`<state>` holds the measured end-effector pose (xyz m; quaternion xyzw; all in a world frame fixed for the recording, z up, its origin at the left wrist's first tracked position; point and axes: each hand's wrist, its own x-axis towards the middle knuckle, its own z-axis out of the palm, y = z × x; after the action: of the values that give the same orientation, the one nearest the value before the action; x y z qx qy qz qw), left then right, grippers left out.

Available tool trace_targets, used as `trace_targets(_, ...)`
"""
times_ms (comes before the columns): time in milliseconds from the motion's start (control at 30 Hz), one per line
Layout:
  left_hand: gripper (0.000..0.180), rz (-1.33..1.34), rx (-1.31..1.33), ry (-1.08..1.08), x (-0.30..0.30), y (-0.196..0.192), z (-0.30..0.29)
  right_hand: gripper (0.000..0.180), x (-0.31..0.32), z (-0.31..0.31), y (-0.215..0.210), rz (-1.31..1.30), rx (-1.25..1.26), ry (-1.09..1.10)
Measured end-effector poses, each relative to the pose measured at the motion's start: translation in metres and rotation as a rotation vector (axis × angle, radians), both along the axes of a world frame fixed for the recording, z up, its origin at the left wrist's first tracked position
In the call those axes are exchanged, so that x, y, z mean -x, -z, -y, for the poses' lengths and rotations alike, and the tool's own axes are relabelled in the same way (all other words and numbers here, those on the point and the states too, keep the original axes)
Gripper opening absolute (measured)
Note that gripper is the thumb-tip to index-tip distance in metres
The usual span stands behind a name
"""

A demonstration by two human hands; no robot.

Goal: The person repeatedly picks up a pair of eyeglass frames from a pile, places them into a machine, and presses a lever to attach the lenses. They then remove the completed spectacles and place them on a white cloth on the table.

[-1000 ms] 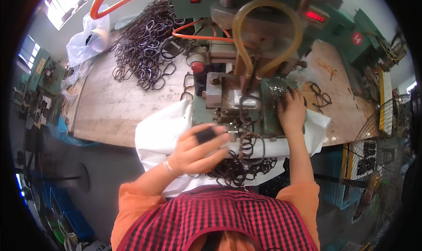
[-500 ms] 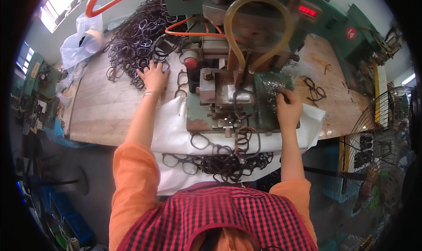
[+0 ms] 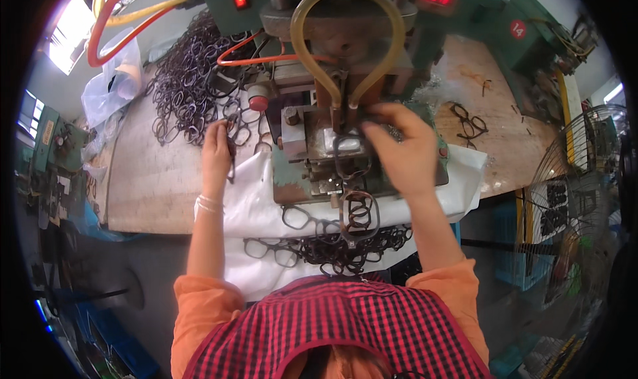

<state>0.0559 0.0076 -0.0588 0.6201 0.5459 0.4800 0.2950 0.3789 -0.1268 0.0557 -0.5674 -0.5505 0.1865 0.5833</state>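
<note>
One dark spectacle frame (image 3: 352, 178) is set at the front of the machine (image 3: 292, 191). The right hand (image 3: 410, 152) has been brought over from the right to its upper end, thumb and fingers parted (any grip cannot be told). Beside the frame pile (image 3: 176, 100), a second frame (image 3: 231, 152) is now pinched in the left hand's (image 3: 214, 163) closed-up fingers; two pieces thus seem attended to together.

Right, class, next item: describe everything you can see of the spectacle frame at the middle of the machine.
The spectacle frame is dark brown and plastic-looking, with two rounded rims; no side arms can be made out. It lies end-on to the person: one rim sits below the tube ends of the machine, the other juts past its front edge, above other frames. The right hand is close to the far rim; contact is unclear.
</note>
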Motion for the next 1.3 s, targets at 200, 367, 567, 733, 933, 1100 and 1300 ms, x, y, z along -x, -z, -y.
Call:
trace_targets(200,0.024,0.399,-0.099,0.113,-0.049,-0.074,0.074,0.037,0.021,-0.003,0.005,-0.266,0.0,-0.031)
trace_targets(367,0.024,0.247,-0.662,0.45,-0.091,-0.171,0.082,0.048,0.029,-0.001,-0.006,-0.517,0.096,-0.195)
trace_targets(567,0.052,0.676,0.21,0.818,-0.1,-0.174,0.126,0.045,0.038,0.027,-0.013,-0.302,-0.028,-0.167)
trace_targets(733,0.05,0.886,1.231,1.06,-0.148,-0.137,0.147,0.025,-0.044,0.011,0.045,0.661,0.128,0.371)
trace_targets(933,0.044,0.963,1.065,0.881,-0.163,-0.118,0.148,0.023,-0.086,0.019,0.105,0.69,0.096,0.398)
trace_targets(1100,0.046,0.968,1.074,0.93,-0.161,-0.113,0.146,0.019,-0.077,0.014,0.098,0.821,0.102,0.481)
trace_targets(1300,0.032,0.036,0.374,1.411,-0.072,-0.128,0.145,0.019,-0.084,0.021,0.111,0.77,0.202,0.419)
